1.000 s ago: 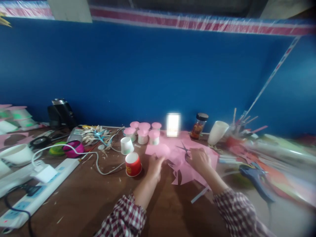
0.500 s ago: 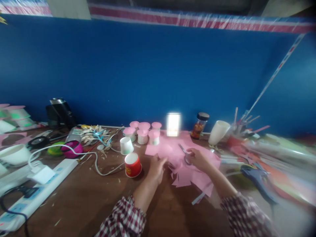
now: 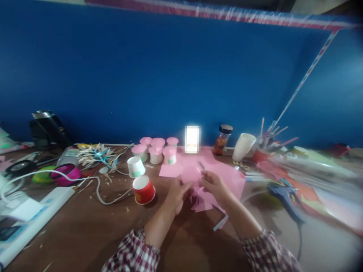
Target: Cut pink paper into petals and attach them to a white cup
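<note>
My left hand (image 3: 178,192) is closed on the lower left edge of a round pink paper disc (image 3: 190,174), thumb on top. At the disc's right edge my right hand (image 3: 214,186) has its fingers pinched together on the rim. Just behind those fingers lie scissors (image 3: 201,165), only the blades showing; the hand hides the handles. Beneath is a large pink paper sheet (image 3: 227,170), and cut pink scraps (image 3: 202,200) lie below the hands. A red paper cup (image 3: 144,190) and a white cup (image 3: 136,167) stand to the left.
Several white cups topped with pink discs (image 3: 157,142) stand at the back. A lidded jar (image 3: 221,140) and a white tumbler (image 3: 244,147) stand back right. At right lies a glue gun (image 3: 286,198); at left, a power strip (image 3: 53,211) with a white cable (image 3: 99,189).
My right hand has moved left from beside the scissors to the disc's edge, leaving the scissors on the sheet. My left hand stays at the disc. The view has turned slightly right.
</note>
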Available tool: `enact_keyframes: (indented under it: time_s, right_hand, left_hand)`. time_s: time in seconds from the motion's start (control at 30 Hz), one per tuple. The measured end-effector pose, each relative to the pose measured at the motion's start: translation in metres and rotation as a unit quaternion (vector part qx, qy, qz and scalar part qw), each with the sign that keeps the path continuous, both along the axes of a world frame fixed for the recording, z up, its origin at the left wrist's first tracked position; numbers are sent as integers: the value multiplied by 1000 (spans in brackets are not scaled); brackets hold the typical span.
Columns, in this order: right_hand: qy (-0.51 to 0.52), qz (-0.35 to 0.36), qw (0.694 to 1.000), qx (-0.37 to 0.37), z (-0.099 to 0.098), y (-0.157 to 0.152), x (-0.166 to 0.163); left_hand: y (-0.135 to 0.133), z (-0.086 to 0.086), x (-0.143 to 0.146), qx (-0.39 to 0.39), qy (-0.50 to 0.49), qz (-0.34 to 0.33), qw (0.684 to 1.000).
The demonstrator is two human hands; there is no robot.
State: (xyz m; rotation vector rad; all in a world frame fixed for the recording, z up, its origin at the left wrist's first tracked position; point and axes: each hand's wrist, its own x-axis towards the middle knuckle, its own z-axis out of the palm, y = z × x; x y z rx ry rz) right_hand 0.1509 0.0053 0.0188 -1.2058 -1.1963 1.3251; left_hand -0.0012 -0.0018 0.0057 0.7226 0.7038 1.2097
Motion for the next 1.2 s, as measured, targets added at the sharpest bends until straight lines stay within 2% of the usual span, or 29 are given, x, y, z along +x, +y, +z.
enact_keyframes:
  time_s: [0.1,0.33,0.63,1.0,1.2]
  right_hand:
    - [33,-6,999,-24,-1,-3,-2]
    - [112,-2,992,-57,0,-7,-2]
    - [80,-4,996,-28,-7,-8,-9]
    - [48,-41,998,-10,-10,-7,-10]
    - [20,-1,1000,4,-10,-8,-11]
  left_hand:
    - [0,-2,1,20,27,1,999]
    - [2,-11,0,51,134,60,988]
    - [0,-13,6,6,76,42,996]
    - [0,-12,7,-11,80,58,995]
    - [1,-13,7,-17,74,59,995]
